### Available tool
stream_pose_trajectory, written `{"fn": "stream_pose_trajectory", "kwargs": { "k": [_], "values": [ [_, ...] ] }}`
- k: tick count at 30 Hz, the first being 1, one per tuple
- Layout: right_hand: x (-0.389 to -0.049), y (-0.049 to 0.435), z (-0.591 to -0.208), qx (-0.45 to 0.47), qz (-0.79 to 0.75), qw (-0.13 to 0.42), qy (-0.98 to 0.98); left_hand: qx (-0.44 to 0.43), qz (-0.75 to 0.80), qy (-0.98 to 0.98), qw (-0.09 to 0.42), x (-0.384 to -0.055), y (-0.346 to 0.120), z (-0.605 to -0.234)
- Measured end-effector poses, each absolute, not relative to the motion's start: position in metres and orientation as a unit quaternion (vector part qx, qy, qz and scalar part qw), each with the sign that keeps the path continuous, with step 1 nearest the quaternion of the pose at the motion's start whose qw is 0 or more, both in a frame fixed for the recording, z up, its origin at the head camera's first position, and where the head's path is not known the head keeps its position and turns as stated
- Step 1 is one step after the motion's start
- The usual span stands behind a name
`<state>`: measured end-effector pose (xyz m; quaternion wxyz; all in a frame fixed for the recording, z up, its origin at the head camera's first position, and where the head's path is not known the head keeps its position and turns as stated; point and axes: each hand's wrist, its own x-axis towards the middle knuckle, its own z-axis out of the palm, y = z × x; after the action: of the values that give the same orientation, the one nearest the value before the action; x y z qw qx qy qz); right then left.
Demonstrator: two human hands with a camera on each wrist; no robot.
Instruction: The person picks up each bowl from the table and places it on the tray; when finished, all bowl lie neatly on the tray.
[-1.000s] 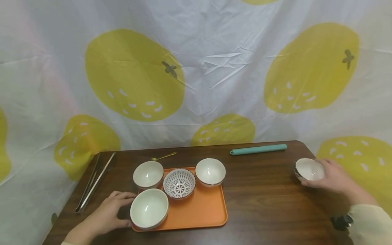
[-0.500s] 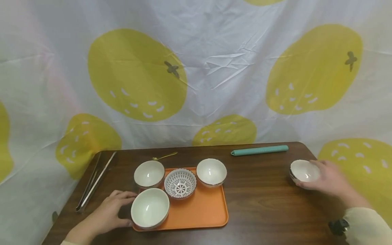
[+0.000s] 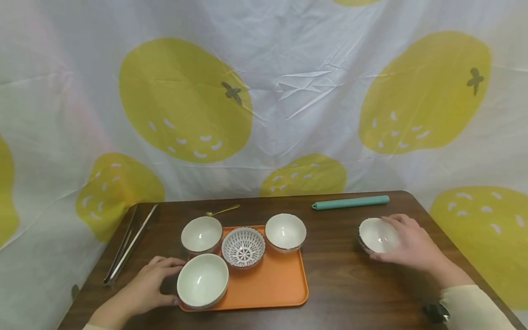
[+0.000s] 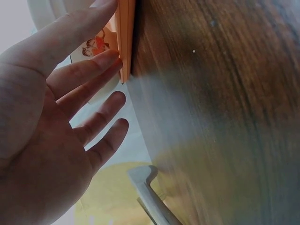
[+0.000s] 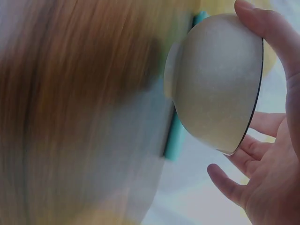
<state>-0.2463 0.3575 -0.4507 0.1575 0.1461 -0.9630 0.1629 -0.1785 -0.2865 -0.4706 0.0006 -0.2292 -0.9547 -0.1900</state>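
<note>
On the right in the head view, my right hand (image 3: pixel 412 240) grips a small white bowl (image 3: pixel 377 234) with a dark rim. The thumb and fingers lie on opposite sides of that rim, and the bowl's foot (image 5: pixel 171 70) appears raised off the table. My left hand (image 3: pixel 144 286) rests by the left edge of an orange tray (image 3: pixel 284 288), its fingers extended and spread beside a larger white bowl (image 3: pixel 202 280). Whether the fingertips touch bowl or tray is hard to tell. A patterned bowl (image 3: pixel 243 247) and two white bowls, one back left (image 3: pixel 201 234) and one back right (image 3: pixel 285 232), stand on the tray.
Tongs (image 3: pixel 123 247) and a pale stick (image 3: pixel 134 243) lie along the table's left side. A small golden spoon (image 3: pixel 222 210) and a teal closed fan-like bar (image 3: pixel 350 202) lie near the back edge. Behind hangs a lemon-print cloth (image 3: pixel 288 114).
My right hand has carried the small white bowl leftward, from near the table's right edge toward the tray. The left hand and the bowls on the tray have stayed put.
</note>
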Motion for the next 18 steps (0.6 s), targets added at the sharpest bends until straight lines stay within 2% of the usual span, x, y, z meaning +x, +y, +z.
{"fn": "stream_pose_trajectory", "kwargs": {
  "k": [10,18],
  "values": [
    [-0.23,0.305,-0.436,0.227,0.195,0.165,-0.94,-0.229,-0.195,-0.954,-0.001,-0.178,-0.285,-0.469],
    [-0.214,0.267,-0.431,0.284,0.195,0.15,-0.927,-0.228,-0.189,-0.955,0.004,-0.178,-0.285,-0.47]
  ]
}}
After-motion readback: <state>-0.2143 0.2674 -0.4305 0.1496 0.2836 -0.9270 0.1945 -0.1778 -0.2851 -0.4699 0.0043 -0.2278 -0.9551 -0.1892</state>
